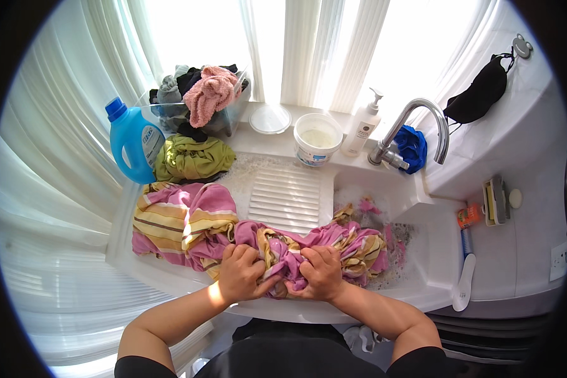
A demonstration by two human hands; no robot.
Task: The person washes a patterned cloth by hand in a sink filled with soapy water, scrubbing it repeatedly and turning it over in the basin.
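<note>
A wet pink and yellow striped cloth (186,220) lies bunched across the front of a white laundry sink (431,271). Both my hands grip its middle: my left hand (242,274) has its fingers curled into the fabric, and my right hand (322,272) clenches it just beside. The thumbs point toward each other, with folds of cloth between them. To the left the cloth spreads in a heap; its right end hangs into the sudsy basin. Behind my hands is the sink's ridged washboard (285,198).
On the left stand a blue detergent bottle (132,142), a green cloth (195,157) and a clear bin (236,113) of laundry. A white tub (318,140), pump bottle (362,129) and curved faucet (416,113) line the back. A white-handled brush (465,283) hangs right.
</note>
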